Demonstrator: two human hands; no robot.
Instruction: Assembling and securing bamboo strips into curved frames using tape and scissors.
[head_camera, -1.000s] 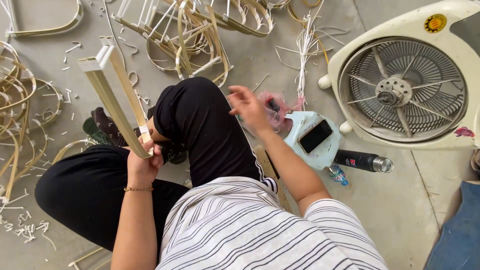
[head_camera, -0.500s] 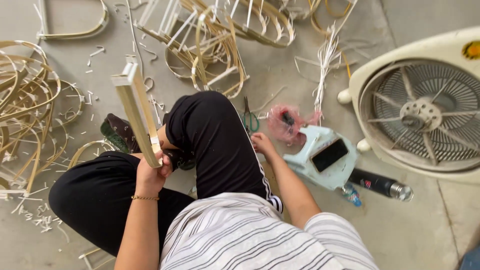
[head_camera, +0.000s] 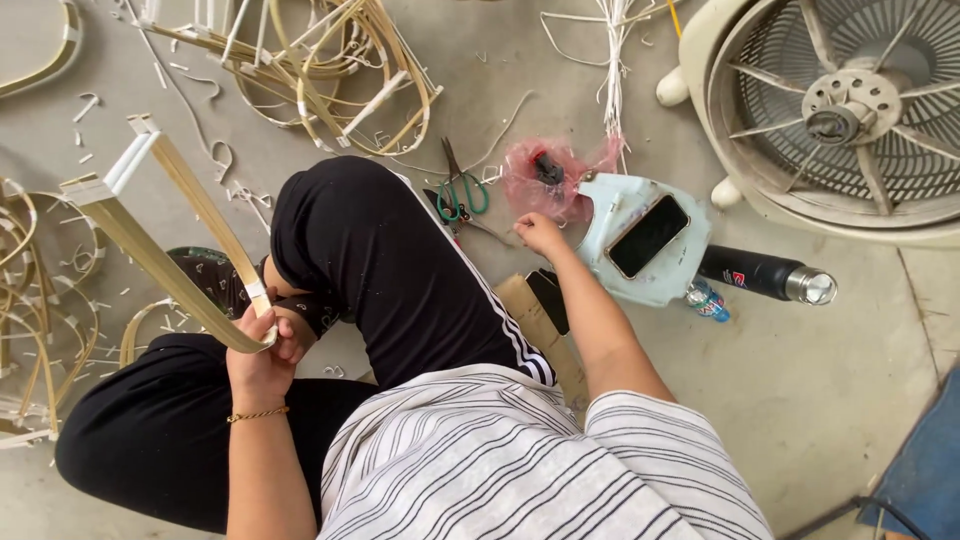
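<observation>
My left hand (head_camera: 262, 350) grips a bent flat bamboo strip (head_camera: 165, 225) folded into a long U, its two ends taped in white and pointing up and left. My right hand (head_camera: 540, 233) reaches down to the floor beside my raised knee, fingers curled, close to green-handled scissors (head_camera: 460, 192) and a pink plastic bag (head_camera: 555, 175). Whether it holds anything is not visible. I sit on the floor in black trousers and a striped shirt.
A pale blue stool seat (head_camera: 645, 240) carries a dark phone. A black flask (head_camera: 765, 275) and a small bottle (head_camera: 708, 300) lie beside it. A cream floor fan (head_camera: 840, 110) stands at the upper right. Bamboo strips and hoops (head_camera: 320, 70) litter the floor.
My right hand has dropped from above my knee to the floor near the scissors. The camera has moved closer. My left hand keeps the bent strip, tilted slightly more left.
</observation>
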